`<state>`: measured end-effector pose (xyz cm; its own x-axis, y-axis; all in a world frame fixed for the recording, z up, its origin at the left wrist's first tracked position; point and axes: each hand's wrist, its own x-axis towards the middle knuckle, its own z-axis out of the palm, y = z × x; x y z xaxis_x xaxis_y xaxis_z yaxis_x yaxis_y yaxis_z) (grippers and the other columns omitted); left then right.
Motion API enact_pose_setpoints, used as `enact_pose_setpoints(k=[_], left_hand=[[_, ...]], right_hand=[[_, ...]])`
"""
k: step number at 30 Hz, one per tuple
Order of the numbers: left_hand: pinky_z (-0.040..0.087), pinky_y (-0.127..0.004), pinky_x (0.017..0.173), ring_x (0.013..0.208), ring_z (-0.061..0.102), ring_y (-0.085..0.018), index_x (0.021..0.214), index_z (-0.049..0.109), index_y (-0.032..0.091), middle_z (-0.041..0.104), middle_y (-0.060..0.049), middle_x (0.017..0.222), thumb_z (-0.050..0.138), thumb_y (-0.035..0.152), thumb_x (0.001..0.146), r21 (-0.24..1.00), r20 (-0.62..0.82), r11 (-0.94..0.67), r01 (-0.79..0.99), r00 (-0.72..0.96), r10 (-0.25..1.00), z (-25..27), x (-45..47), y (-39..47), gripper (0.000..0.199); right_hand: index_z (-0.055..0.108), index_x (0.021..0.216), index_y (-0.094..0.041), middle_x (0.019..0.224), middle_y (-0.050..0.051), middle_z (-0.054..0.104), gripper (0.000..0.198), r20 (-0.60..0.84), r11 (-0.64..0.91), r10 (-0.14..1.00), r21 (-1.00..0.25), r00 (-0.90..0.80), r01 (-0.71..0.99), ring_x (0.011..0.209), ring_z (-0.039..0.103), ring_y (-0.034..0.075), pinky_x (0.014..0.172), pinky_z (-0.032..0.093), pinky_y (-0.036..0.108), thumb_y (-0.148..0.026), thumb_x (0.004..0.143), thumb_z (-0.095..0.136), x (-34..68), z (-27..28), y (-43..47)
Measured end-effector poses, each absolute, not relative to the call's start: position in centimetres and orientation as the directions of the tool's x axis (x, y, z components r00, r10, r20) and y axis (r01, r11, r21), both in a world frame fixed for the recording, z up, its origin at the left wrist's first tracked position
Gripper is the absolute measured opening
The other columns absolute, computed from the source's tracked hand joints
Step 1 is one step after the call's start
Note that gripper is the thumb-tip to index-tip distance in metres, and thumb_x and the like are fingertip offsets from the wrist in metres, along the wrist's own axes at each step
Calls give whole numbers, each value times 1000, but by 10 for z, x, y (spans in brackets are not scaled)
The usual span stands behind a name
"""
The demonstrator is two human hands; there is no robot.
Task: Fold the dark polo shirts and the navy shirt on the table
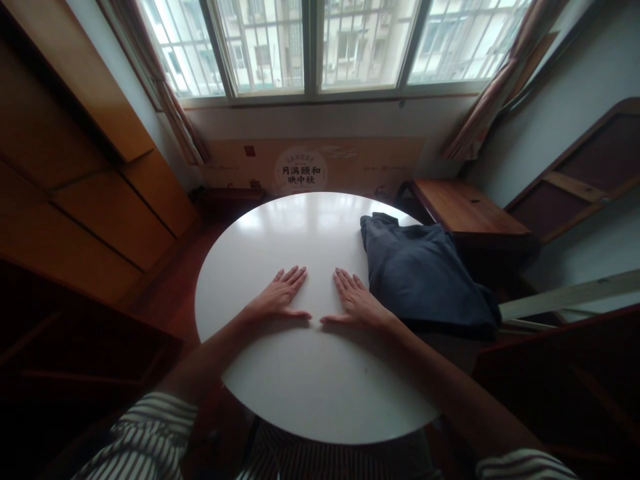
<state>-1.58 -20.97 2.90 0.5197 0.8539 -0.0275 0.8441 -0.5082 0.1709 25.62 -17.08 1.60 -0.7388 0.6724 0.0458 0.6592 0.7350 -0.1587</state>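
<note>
Left grip point(281, 297) and right grip point(359, 303) released, flat on the white bench point(320, 380)
Fingers spread, palms down, the thumbs point at each other, near but apart. Just to the right of the right grip, a folded dark blue cloth point(420, 277) rests on the bench; well ahead of both grips is a window point(313, 50).

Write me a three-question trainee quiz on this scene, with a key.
1. Which is nearer the dark blue cloth: the left grip or the right grip?
2. True or false: both grips are clenched into fists.
3. Fill in the blank: both grips rest palm-down on the white ____.

Key:
1. The right grip.
2. False; the fingers are extended.
3. Table.
</note>
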Motion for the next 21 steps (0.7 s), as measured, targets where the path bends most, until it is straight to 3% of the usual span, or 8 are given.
enact_pose_setpoints(k=[11,21], left_hand=[[11,-53,121,151,10,-35,159,9,13,12,-18,163,44,86,77,153,-33,-518,842,528,849,26,-18,-207,115],[10,-52,121,151,11,-34,159,11,14,14,-17,163,43,87,76,175,-31,-497,850,510,860,28,-15,-210,115]], right_hand=[[9,157,-1,161,26,14,121,66,740,668,-155,-741,654,150,9,35,121,13,49,-89,78,31,257,13,-170],[13,155,3,160,27,12,123,27,733,674,-149,-738,664,150,8,35,121,14,49,-91,77,29,256,19,-172]])
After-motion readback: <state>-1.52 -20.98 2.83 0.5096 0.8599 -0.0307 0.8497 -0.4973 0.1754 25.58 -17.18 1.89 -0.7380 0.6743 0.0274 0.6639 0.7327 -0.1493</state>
